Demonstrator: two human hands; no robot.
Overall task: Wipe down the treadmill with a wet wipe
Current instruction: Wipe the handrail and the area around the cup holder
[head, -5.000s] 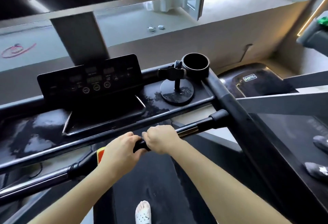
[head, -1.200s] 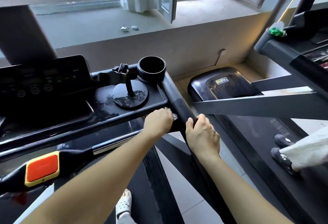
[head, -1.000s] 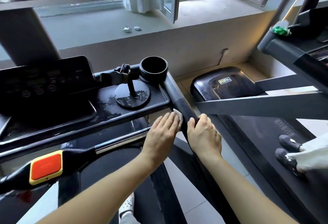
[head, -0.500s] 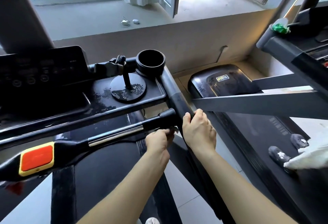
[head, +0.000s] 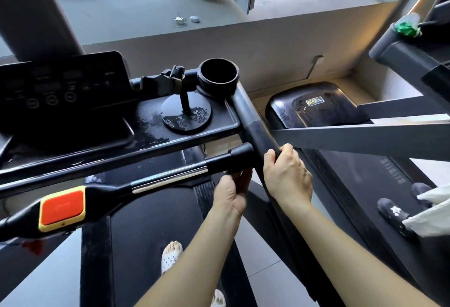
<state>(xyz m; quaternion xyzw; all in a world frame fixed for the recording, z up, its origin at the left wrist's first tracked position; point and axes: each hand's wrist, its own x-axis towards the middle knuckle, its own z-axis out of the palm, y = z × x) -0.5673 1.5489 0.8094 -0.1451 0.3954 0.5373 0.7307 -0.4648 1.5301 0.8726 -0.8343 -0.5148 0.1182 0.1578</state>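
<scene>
Right hand (head: pixel 288 177) clasps side rail (head: pixel 257 131); left hand (head: pixel 230 193) beneath crossbar (head: pixel 226 159), grip unclear (wipe hidden).

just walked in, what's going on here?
A person stands on a treadmill. The right hand grips the side rail; the left hand reaches under the joint where the crossbar meets that rail. No wipe shows, so the left grip is unclear. Wet streaks lie on the console tray.
</scene>
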